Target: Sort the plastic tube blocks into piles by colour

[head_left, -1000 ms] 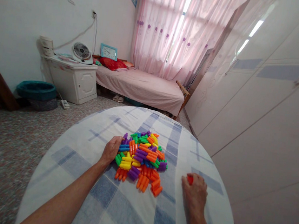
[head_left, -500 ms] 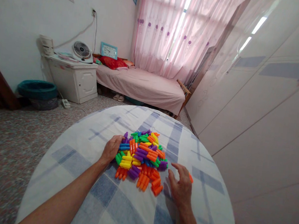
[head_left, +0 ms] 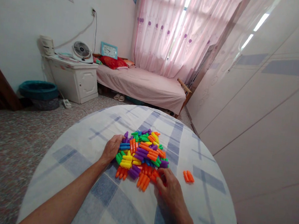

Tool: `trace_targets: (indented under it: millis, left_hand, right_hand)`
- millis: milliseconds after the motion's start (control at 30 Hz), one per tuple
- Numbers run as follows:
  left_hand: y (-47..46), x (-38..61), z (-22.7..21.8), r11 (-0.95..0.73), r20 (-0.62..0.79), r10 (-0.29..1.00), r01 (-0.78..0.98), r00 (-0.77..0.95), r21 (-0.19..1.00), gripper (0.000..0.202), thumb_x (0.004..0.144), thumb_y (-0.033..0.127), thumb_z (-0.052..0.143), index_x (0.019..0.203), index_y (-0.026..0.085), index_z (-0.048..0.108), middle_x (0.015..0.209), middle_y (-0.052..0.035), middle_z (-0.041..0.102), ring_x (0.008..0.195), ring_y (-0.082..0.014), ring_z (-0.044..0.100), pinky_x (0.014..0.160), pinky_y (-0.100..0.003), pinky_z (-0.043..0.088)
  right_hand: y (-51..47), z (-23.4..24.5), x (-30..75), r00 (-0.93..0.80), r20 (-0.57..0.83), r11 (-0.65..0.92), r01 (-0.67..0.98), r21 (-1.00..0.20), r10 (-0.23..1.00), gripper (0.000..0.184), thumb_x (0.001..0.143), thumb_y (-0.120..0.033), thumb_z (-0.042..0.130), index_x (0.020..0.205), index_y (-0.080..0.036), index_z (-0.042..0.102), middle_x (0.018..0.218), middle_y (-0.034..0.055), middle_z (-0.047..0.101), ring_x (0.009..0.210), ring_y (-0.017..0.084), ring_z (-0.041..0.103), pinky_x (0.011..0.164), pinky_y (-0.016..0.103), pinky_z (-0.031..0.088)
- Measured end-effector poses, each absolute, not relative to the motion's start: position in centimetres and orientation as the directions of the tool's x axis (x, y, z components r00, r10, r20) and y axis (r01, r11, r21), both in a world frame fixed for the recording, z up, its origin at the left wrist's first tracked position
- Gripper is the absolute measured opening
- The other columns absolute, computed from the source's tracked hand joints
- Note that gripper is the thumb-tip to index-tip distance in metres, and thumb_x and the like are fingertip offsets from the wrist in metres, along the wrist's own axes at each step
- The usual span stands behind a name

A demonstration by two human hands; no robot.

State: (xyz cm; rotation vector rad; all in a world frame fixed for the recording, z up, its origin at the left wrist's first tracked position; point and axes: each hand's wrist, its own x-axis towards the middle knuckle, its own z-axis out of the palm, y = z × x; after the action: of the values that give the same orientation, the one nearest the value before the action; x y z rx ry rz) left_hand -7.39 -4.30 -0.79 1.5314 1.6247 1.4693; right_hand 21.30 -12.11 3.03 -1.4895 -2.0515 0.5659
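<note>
Round table (head_left: 129,208) under a blue-checked cloth fills our view, with a heap of coloured pegs (head_left: 142,153) at its middle. Our left hand (head_left: 112,149) curls, fingers together, against the heap's left edge. Our right hand (head_left: 170,191) covers orange pegs at the near right corner; we cannot tell whether it grips them. Two orange pegs (head_left: 188,176) lie apart, just right of those fingers.

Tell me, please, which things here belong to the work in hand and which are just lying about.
In hand: pile of plastic blocks, touched by left hand and right hand; orange blocks lying apart.
Lying about: fan, clock, bed, basin, cabinet.
</note>
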Motion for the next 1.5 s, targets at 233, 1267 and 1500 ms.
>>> trace_targets:
  millis: [233, 1267, 1500]
  left_hand:
    - [-4.3, -7.4, -0.8, -0.187, 0.314, 0.910, 0.407, -0.272, 0.894, 0.050, 0.088, 0.053, 0.027, 0.093, 0.018, 0.062, 0.098, -0.0075, 0.064, 0.095, -0.0203, 0.059, 0.089, -0.034, 0.045]
    - [-4.3, -7.7, -0.7, -0.178, 0.294, 0.923, 0.400, -0.249, 0.899, 0.051, 0.086, 0.057, 0.029, 0.095, 0.018, 0.062, 0.102, -0.0077, 0.064, 0.098, -0.0214, 0.058, 0.094, -0.036, 0.044]
    - [-4.5, -7.4, -0.4, -0.194, 0.307, 0.916, 0.386, -0.258, 0.902, 0.050, 0.086, 0.056, 0.031, 0.093, 0.018, 0.063, 0.098, -0.0072, 0.065, 0.094, -0.0214, 0.060, 0.090, -0.035, 0.046]
  right_hand:
    - [-12.3, 3.2, 21.8, -0.255, 0.185, 0.315, 0.773, -0.551, 0.949, 0.029, 0.076, -0.034, 0.055, 0.104, -0.026, 0.059, 0.097, 0.0023, 0.060, 0.082, 0.018, 0.059, 0.070, 0.028, 0.045]
    - [-8.6, -1.2, 30.0, 0.192, 0.448, -0.087, 0.966, -0.245, 0.873, 0.054, 0.078, -0.049, 0.049, 0.122, -0.017, 0.051, 0.127, 0.0106, 0.051, 0.112, 0.026, 0.047, 0.092, 0.039, 0.037]
    - [-8.1, -1.9, 30.9, 0.230, 0.525, -0.171, 0.972, -0.159, 0.820, 0.048, 0.083, -0.043, 0.041, 0.123, -0.018, 0.049, 0.125, 0.0108, 0.052, 0.114, 0.026, 0.047, 0.089, 0.040, 0.039]
